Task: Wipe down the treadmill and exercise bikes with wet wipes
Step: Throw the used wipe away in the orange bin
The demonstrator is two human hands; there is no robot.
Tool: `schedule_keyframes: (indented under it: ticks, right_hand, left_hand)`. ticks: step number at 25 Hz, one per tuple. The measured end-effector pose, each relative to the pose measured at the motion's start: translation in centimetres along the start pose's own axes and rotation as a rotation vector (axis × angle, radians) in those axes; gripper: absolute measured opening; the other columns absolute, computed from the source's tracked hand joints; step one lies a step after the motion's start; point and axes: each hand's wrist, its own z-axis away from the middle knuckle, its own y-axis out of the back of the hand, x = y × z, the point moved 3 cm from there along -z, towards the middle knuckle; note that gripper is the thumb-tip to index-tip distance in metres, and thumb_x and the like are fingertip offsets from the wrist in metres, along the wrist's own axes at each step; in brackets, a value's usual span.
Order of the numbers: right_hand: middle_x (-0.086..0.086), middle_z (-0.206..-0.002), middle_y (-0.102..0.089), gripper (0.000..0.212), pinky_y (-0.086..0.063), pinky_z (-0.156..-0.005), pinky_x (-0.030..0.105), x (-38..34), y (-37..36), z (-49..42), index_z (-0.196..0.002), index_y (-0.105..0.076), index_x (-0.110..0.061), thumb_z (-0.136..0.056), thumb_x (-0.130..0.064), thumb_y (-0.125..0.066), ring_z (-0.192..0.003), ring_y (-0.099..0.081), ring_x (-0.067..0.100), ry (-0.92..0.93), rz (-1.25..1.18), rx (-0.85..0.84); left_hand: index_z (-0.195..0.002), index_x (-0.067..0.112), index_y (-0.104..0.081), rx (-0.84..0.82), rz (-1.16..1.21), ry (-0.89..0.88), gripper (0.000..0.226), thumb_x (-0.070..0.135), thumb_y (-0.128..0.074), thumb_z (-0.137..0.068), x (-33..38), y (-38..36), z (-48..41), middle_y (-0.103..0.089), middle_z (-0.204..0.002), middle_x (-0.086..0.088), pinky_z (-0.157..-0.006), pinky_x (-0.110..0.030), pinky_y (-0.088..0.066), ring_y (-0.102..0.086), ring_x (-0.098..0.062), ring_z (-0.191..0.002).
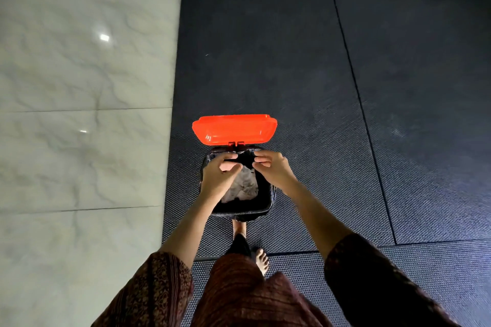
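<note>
Bin [240, 210] with a black liner stands on dark rubber floor matting [305, 74], its orange lid [233, 129] tipped up and open. From my remote seat I see the left grip [220, 174] and right grip [272, 167] close together just above the opening, fingers curled inward, thumbs nearly meeting. Crumpled whitish wet wipes [243, 186] show directly beneath them, inside the liner. I cannot tell whether either grip pinches the top edge or holds nothing. One bare foot [239, 225] touches the bin's near side; the other [262, 260] is planted closer to me. Pale marble surface [79, 87] runs along the left.
</note>
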Motion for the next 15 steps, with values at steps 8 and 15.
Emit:
schedule_keyframes:
  ticks: [8, 15]
  right_hand:
    - [0.004, -0.095, -0.068, 0.038, -0.045, -0.072, 0.007, -3.4, 9.3, 8.0, -0.122, -0.062, -0.005, -0.085, -0.012, -0.071, -0.087, -0.059, 0.006, 0.117, -0.165, 0.243]
    - [-0.003, -0.09, -0.067, 0.034, -0.043, -0.061, 0.004, -2.0, 16.1, 19.8, -0.115, -0.065, -0.005, -0.084, -0.018, -0.072, -0.072, -0.056, -0.014, 0.078, -0.264, 0.675]
  left_hand:
    - [-0.1, 0.0, -0.064, -0.148, 0.04, -0.202, 0.018, -0.004, -0.067, -0.083, 11.2, -3.7, 2.7, -0.065, -0.091, -0.002, -0.064, -0.005, -0.044, -0.059, 0.017, -0.066]
    - [-0.099, 0.008, -0.066, -0.557, -0.036, -0.427, 0.019, 0.003, -0.071, -0.082, 19.5, -10.3, 6.8, -0.07, -0.102, -0.012, -0.073, -0.011, -0.045, -0.059, 0.014, -0.068]
